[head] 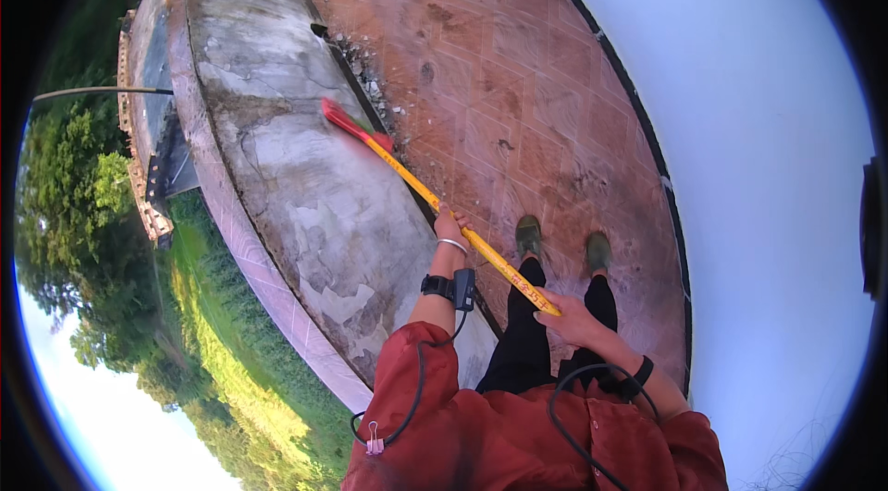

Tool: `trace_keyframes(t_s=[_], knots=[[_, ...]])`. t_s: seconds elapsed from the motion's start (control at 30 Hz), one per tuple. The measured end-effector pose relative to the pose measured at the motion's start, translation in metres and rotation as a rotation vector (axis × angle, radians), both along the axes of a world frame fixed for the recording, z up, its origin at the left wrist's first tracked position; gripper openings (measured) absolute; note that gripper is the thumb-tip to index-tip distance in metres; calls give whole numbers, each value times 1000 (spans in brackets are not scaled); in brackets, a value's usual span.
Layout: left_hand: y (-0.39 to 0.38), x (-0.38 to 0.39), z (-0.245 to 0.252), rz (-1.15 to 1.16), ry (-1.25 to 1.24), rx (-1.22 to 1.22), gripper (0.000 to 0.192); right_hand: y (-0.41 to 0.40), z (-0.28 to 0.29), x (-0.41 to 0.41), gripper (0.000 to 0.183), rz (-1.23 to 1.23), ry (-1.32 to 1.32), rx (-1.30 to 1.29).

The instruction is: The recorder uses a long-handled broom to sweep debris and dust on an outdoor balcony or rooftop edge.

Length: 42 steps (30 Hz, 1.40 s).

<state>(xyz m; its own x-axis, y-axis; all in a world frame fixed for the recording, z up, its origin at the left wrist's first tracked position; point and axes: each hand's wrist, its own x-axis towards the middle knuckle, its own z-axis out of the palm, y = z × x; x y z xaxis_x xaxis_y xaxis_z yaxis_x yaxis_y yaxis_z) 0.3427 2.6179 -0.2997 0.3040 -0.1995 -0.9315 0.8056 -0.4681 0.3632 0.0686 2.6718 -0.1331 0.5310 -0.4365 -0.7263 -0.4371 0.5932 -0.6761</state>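
Note:
A broom with a yellow handle [416, 184] and a red head [345, 121] slants across the view. My left hand [451, 224] is closed around the middle of the handle, and a silver bangle circles that wrist. Lower down, my right hand [565, 316] grips the handle near its end. The blurred broom head is over the stained, peeling grey concrete strip [298, 179], close to the dark groove beside the tiles. Whether its bristles touch the concrete, I cannot tell.
Small rubble [371, 85] lies along the groove on the reddish patterned tile floor [485, 96], where my feet stand. A tiled parapet edge [239, 234] borders the concrete, with greenery beyond. A white wall [770, 179] rises at the right. Black cables hang by my sleeves.

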Motion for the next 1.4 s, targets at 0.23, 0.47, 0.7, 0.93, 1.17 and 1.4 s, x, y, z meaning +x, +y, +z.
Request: trace_keyframes(t_s=[0.23,0.47,0.7,0.93,1.17,1.4], knots=[[4,-43,99,40,-120,-324,34,41,-13,-43,42,39,-16,-82],[10,-5,14,13,-56,6,37,20,-7,18,34,51,138,98],[-4,-70,107,77,-108,-326,33,30,-17,-76,37,135,118,-162],[-8,19,5,-11,-11,-2,33,15,-24,31,44,97,137,325],[0,-67,104,62,-78,-250,34,23,-13,-64,40,123,73,-134],[-3,13,4,-7,-21,-138,31,38,-60,18,45,86,113,162]])
